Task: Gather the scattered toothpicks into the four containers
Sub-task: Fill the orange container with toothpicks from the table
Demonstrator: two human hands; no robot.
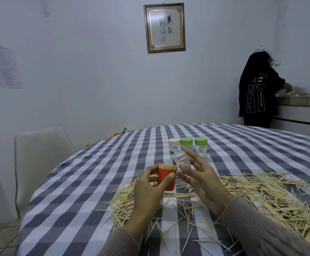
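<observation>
My left hand grips a red container filled with upright toothpicks, held just above the table. My right hand holds a clear plastic cap beside the red container's top, fingers spread and loosely curled round it. Behind them stand three closed containers: one with a white lid and two with green lids. Scattered toothpicks cover the checked tablecloth around and to the right of my hands.
A white chair stands at the table's left edge. A person in a dark top stands at a counter at the back right. A framed picture hangs on the wall.
</observation>
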